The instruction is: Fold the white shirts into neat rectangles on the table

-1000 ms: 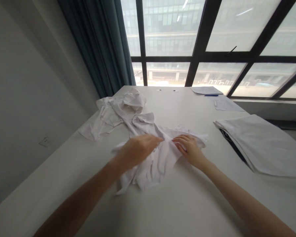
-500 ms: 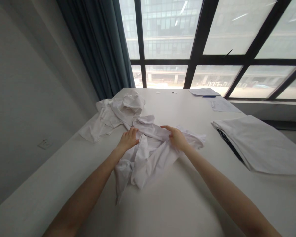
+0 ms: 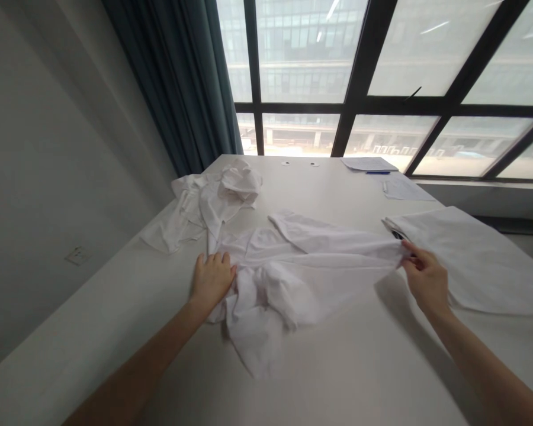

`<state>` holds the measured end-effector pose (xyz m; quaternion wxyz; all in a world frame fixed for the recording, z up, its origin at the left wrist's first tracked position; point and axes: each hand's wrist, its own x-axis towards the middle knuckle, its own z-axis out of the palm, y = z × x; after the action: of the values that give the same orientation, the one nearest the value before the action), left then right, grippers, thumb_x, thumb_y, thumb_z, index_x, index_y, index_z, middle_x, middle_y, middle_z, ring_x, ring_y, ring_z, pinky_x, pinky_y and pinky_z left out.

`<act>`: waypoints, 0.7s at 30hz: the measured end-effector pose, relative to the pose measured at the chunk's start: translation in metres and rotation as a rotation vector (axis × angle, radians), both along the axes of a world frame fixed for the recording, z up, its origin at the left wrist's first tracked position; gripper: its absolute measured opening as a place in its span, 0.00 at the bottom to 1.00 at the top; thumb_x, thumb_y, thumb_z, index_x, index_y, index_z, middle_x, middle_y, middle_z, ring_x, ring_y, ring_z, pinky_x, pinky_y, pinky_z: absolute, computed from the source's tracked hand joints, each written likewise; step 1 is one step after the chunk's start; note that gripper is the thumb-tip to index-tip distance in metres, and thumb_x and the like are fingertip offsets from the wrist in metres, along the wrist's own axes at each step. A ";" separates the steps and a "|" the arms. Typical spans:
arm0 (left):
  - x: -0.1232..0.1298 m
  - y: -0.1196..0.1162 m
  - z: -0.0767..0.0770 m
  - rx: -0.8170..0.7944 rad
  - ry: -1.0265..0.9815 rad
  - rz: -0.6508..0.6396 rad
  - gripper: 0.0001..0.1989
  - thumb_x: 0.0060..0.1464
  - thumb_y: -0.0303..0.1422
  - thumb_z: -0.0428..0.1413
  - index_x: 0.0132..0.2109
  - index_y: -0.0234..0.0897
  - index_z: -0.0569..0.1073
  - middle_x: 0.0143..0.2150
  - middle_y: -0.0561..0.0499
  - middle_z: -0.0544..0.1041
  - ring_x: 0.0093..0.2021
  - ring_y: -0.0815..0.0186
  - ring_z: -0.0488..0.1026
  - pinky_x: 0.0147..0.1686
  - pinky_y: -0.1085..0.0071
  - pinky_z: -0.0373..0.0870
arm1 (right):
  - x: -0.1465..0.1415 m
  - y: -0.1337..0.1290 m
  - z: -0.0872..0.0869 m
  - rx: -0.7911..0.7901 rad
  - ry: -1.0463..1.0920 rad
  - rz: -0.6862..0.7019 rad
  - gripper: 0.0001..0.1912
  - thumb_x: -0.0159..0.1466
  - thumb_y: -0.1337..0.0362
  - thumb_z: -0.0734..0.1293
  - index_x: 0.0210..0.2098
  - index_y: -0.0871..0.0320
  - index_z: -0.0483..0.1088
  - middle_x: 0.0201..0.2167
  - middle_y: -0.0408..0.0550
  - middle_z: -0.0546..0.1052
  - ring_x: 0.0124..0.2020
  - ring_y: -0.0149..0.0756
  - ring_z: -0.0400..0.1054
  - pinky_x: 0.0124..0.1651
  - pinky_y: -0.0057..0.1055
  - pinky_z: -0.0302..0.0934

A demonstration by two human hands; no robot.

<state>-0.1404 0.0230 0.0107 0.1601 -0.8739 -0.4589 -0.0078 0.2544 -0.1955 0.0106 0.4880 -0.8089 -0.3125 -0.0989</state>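
We looked down at a big white table (image 3: 337,367) and saw two bare arms reaching out over it. The left hand (image 3: 212,281) lay flat, with its fingers spread wide, and it pressed down on the near part of a white shirt (image 3: 284,278). The right hand (image 3: 426,278) was not flat at all. Its thumb and fingers (image 3: 408,251) came together in a pinch on the far right edge of the shirt, and they held that edge up a little.

The shirt lay in the middle of the table, between the two hands. It was pulled out tight near the right hand, but it stayed bunched and wrinkly near the left hand, and one loose end hung toward us.

Beyond the shirt, at the left side of the table, we saw a messy heap of white cloth (image 3: 208,204) — it was close to the shirt, and a bit of it seemed to touch it. On the right was a neat, flat stack of white cloth (image 3: 471,260) with a dark edge, just beside the pinching fingers. Far off, we saw two sheets of paper (image 3: 368,164) and a blue pen (image 3: 377,171) lying on the table. Behind it all was a big window (image 3: 302,59) with black frames and a dark blue curtain (image 3: 169,77), and a white wall (image 3: 48,177) ran along the left.
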 end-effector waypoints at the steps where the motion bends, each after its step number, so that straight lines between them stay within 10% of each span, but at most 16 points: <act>1: -0.002 -0.004 0.003 -0.012 0.020 0.016 0.20 0.63 0.38 0.48 0.50 0.26 0.73 0.42 0.35 0.77 0.46 0.48 0.73 0.53 0.52 0.56 | 0.006 -0.010 -0.006 -0.053 0.035 -0.007 0.24 0.52 0.62 0.62 0.47 0.57 0.76 0.39 0.51 0.76 0.30 0.37 0.69 0.37 0.37 0.65; 8: -0.006 0.005 0.026 -0.066 0.072 0.053 0.20 0.65 0.36 0.42 0.39 0.31 0.77 0.33 0.37 0.79 0.37 0.50 0.77 0.40 0.59 0.64 | 0.021 -0.032 -0.004 -0.230 -0.167 0.072 0.17 0.55 0.62 0.59 0.38 0.51 0.77 0.36 0.50 0.76 0.28 0.40 0.67 0.37 0.41 0.64; 13: 0.027 0.048 0.032 -0.036 -0.123 -0.107 0.17 0.64 0.33 0.44 0.39 0.34 0.77 0.39 0.41 0.79 0.41 0.54 0.76 0.40 0.61 0.66 | 0.005 0.038 0.023 -0.175 -0.307 0.349 0.14 0.59 0.64 0.59 0.36 0.54 0.76 0.39 0.50 0.77 0.43 0.43 0.70 0.51 0.42 0.62; 21: 0.079 0.084 -0.008 -0.110 -0.244 -0.240 0.12 0.61 0.35 0.52 0.49 0.38 0.75 0.47 0.43 0.77 0.49 0.55 0.71 0.49 0.60 0.63 | -0.030 0.163 0.015 -0.648 -0.140 0.445 0.17 0.65 0.59 0.62 0.52 0.54 0.71 0.50 0.53 0.77 0.52 0.46 0.68 0.54 0.45 0.57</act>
<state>-0.0612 0.1072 0.0022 0.0534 -0.9224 -0.3671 -0.1076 0.2247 -0.0324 0.0258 0.1945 -0.8249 -0.5275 0.0582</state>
